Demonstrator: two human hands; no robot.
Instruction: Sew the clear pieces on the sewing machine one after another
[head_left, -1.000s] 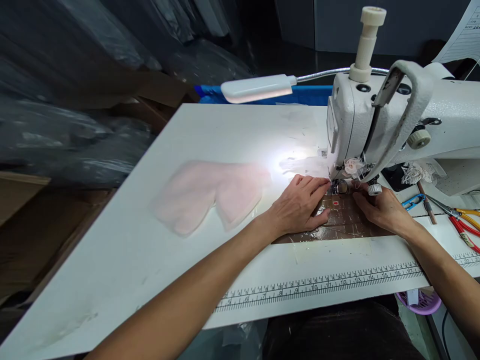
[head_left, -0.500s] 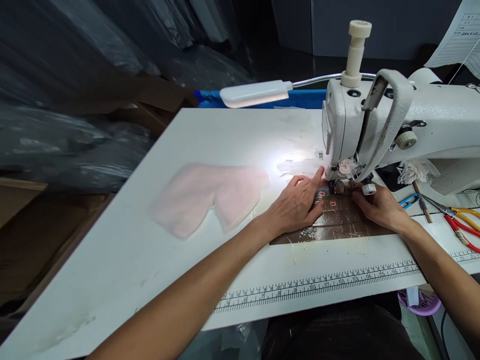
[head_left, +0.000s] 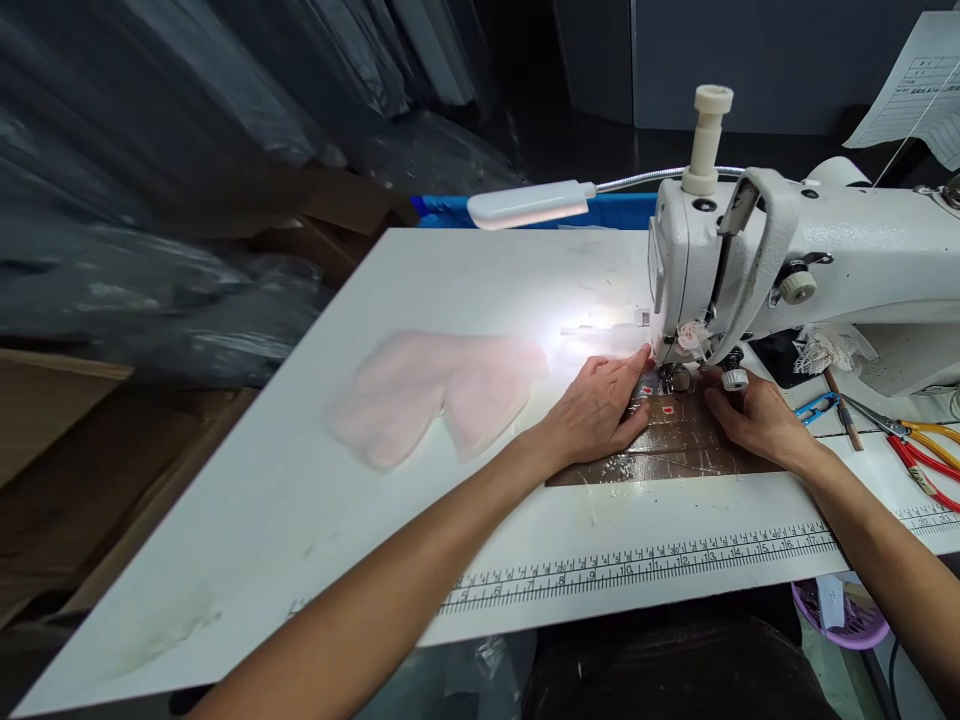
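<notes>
My left hand (head_left: 602, 405) lies flat with its fingers stretched toward the needle area of a white sewing machine (head_left: 675, 270). It rests partly on a brown tape-covered plate (head_left: 675, 455), beside the presser foot (head_left: 679, 378). From the other side my right hand (head_left: 757, 415) reaches in, fingers curled by the foot and partly behind a knurled knob (head_left: 735, 380); whatever they pinch is hidden. A thin whitish strip (head_left: 600, 338), washed out by the lamp, lies just beyond my left fingers. Left of it a pale pink fabric piece (head_left: 480, 395) with rounded lobes lies on the table.
A white lamp (head_left: 529, 205) on a flexible neck hangs over the table (head_left: 277, 510). At right lie blue snips (head_left: 817, 407), a brown stick (head_left: 844, 410) and red- and yellow-handled tools (head_left: 919, 455). A purple basket (head_left: 855, 630) sits below the edge; cardboard boxes (head_left: 82, 480) stand left.
The whole view has shifted slightly, with the machine appearing lower. Both hands keep nearly the same places beside the presser foot, and the pink piece lies as before.
</notes>
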